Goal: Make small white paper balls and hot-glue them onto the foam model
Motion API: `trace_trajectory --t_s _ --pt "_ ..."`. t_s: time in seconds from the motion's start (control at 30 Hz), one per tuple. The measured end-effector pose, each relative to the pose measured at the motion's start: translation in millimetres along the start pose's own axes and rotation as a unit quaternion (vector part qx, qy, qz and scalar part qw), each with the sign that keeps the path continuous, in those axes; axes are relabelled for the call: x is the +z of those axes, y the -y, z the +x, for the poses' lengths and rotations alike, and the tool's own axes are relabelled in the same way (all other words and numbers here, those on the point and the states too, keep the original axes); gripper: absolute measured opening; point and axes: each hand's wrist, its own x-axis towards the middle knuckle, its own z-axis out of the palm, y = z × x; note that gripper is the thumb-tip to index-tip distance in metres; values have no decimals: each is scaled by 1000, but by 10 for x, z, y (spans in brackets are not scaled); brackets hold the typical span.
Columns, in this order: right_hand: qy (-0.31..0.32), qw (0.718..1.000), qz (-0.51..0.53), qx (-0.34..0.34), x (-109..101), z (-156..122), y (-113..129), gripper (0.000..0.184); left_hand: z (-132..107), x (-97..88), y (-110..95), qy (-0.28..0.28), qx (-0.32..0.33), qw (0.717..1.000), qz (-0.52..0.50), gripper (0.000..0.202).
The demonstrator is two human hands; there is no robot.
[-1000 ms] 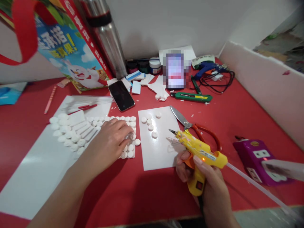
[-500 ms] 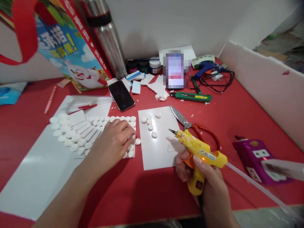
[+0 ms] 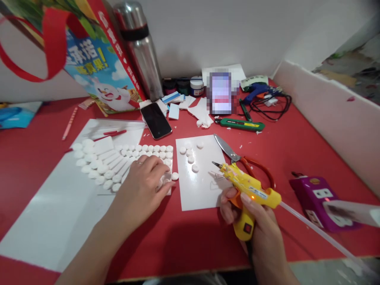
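Observation:
My right hand (image 3: pixel 252 213) is wrapped round the handle of a yellow hot glue gun (image 3: pixel 246 184), its nozzle pointing up and left over a white card (image 3: pixel 202 194). A clear glue stick (image 3: pixel 314 227) trails from the gun's back, and a small orange light glows on its side. My left hand (image 3: pixel 148 178) lies over a panel covered in rows of white discs (image 3: pixel 156 149), fingers bent and thumb apart from them. Its fingertips touch the discs at the panel's right edge and partly hide them. One loose disc (image 3: pixel 175 176) sits beside the fingers. Several more discs (image 3: pixel 190 159) lie on the card.
Orange-handled scissors (image 3: pixel 227 148) lie behind the glue gun. Further back are a green utility knife (image 3: pixel 240 124), a dark phone (image 3: pixel 156 120), a lit phone (image 3: pixel 222 93), a steel flask (image 3: pixel 145 59) and a printed bag (image 3: pixel 101 75). A purple power strip (image 3: pixel 314 198) sits at right.
The view has shifted slightly. My left thumb has come out from the fingers toward the panel's right edge. My right hand keeps the glue gun in nearly the same place.

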Motion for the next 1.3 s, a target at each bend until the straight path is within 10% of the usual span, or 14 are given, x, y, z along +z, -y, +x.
trace_trajectory --t_s 0.5,0.97,1.3 --pt "-3 1000 2 -12 7 6 -9 23 109 180 -126 19 15 997 78 17" --pt "-11 1000 11 -8 18 8 1 24 -72 406 -592 -25 33 996 -82 11" --pt "-9 1000 5 -20 19 6 2 22 -646 361 -343 -237 -84 966 64 51"
